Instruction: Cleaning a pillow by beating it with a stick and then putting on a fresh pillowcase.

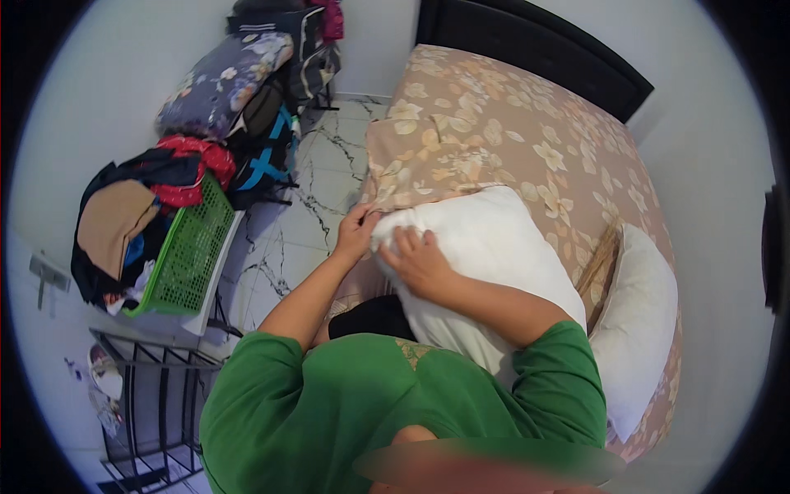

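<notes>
A white pillow [487,241] lies on the bed in front of me, its far edge meeting the opening of a floral pillowcase [426,163]. With its fingers closed on the hem at the near left corner, my left hand [357,233] grips the pillowcase. My right hand [419,262] rests spread on the pillow's left corner, its fingertips pressing into the white fabric. How far the pillow reaches inside the case cannot be told. The case matches the floral bedsheet [555,148] beneath it.
A second white pillow [642,333] and a straw-like bundle [598,259] lie at the bed's right side. Beyond is a dark headboard [531,49]. On the left stand a green basket [191,259] of clothes, bags [265,154], a floral cushion-like bundle [222,83] and a black metal rack [160,401].
</notes>
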A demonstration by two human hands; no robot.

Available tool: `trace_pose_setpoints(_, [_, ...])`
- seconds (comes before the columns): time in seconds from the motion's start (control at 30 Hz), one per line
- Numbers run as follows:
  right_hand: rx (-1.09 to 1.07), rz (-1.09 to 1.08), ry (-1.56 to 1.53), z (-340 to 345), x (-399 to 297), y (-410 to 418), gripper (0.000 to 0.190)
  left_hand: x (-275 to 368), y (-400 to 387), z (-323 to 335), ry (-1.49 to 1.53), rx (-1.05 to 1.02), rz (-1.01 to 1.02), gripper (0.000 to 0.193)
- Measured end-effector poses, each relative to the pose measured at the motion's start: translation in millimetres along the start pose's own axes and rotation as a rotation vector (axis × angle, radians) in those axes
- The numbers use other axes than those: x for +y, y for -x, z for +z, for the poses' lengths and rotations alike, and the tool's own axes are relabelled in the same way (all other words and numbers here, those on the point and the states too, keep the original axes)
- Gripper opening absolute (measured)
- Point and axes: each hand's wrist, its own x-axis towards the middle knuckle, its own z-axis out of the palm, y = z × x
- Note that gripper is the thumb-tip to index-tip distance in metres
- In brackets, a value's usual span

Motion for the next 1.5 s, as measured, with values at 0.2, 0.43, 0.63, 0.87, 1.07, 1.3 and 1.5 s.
trace_pose_setpoints(0.2, [0.154, 0.264, -0.134, 9.8, 83.7, -12.4, 0.013, 21.0, -13.9, 2.1, -0.258, -0.211, 0.123, 0.018])
trace_pose_setpoints(0.43, [0.314, 0.340, -0.149, 20.8, 78.8, -27.1, 0.003, 10.5, -52.1, 34.8, -0.083, -0.304, 0.032, 0.010])
trace_pose_setpoints(0.63, [0.471, 0.390, -0.074, 46.3, 102.7, -35.0, 0.008, -6.7, -38.5, 39.6, -0.113, -0.448, -0.022, 0.015])
trace_pose_setpoints(0.87, [0.646, 0.435, -0.048, 34.1, 123.7, -44.3, 0.013, -65.6, -68.6, 19.2, -0.468, -0.321, 0.071, 0.019])
trace_pose_setpoints(1.07, [0.615, 0.597, -0.304, 60.6, 105.8, -36.9, 0.009, -22.6, -7.4, 60.8, -0.355, -0.710, 0.203, 0.015])
trace_pose_setpoints(1.3, [-0.070, 0.351, -0.763, 54.1, 68.2, -16.1, 0.033, -50.3, 14.5, 24.4, 0.018, -0.212, -0.093, 0.027])
trace_pose_setpoints(1.5, [-0.483, 0.411, -0.323, 13.4, 49.2, 20.9, 0.069, -7.3, -49.2, 23.8, -0.404, -0.149, -0.007, 0.024])
